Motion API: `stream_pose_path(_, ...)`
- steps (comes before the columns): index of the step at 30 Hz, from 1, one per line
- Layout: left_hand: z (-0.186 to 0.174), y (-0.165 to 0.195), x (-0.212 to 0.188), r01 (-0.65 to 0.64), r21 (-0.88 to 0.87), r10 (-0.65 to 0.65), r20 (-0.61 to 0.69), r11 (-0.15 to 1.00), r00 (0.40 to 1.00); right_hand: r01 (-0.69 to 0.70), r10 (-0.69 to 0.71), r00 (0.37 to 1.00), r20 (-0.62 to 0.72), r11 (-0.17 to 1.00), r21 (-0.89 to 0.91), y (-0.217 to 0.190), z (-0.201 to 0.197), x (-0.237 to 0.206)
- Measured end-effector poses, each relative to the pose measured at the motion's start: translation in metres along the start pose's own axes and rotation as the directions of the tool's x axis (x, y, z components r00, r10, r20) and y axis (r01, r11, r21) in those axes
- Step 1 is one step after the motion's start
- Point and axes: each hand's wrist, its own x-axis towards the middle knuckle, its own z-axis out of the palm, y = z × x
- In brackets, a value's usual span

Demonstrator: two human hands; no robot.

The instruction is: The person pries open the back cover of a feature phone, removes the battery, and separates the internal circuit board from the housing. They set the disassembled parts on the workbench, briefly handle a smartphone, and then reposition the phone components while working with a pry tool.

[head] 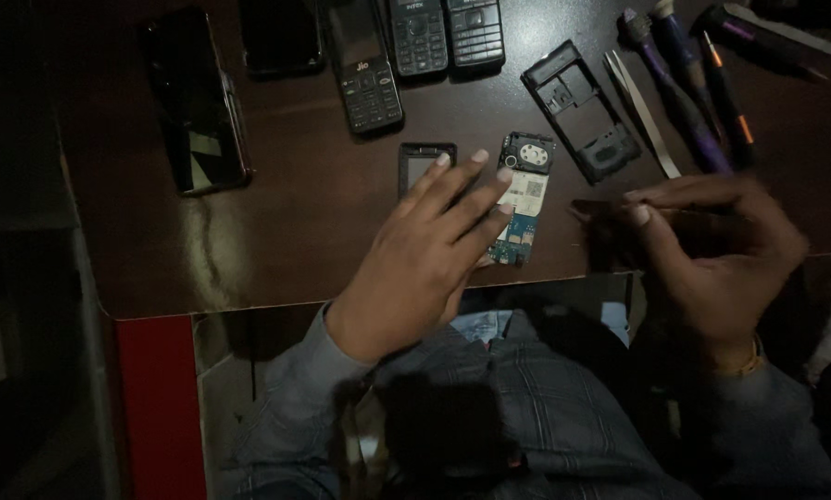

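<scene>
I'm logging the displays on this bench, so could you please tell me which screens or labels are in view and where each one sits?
Smartphone: far left, large dark glossy screen.
Second smartphone: top edge, dark screen.
Three keypad phones: top centre, small dark screens.
Circuit board: under left hand fingertips, pale square label.

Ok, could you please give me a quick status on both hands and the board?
Left hand flat, fingers spread on the bare blue-green phone circuit board. Right hand pinching a thin dark tool. Small black frame beside the board.

Three keypad phones [420,42], two smartphones [193,102] (dark screens)
</scene>
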Motion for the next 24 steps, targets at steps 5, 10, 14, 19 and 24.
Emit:
stream_pose_path(5,0.012,-0.008,-0.002,0.011,0.006,-0.011,-0.034,1.0,0.999,0.0,0.0,0.999,0.051,1.0,-0.001,-0.002,0.005,0.001)
stream_pose_path(10,0.023,-0.008,-0.005,0.02,0.057,-0.014,-0.108,0.998,0.994,-0.023,0.055,0.984,0.171,0.983,-0.185,-0.015,0.008,0.008)
stream_pose_path(14,0.031,-0.015,-0.005,0.045,0.026,-0.041,-0.128,0.999,0.991,-0.008,0.04,0.987,0.157,0.98,-0.197,-0.025,0.009,0.014)
stream_pose_path(19,0.036,-0.024,-0.001,0.048,0.048,-0.041,-0.141,0.998,0.989,0.077,0.012,0.975,0.222,0.919,-0.386,-0.026,0.013,0.02)
stream_pose_path(24,0.034,-0.037,0.002,0.022,0.099,-0.009,-0.133,0.995,0.991,-0.027,0.142,0.962,0.232,0.898,-0.44,-0.014,0.022,0.025)
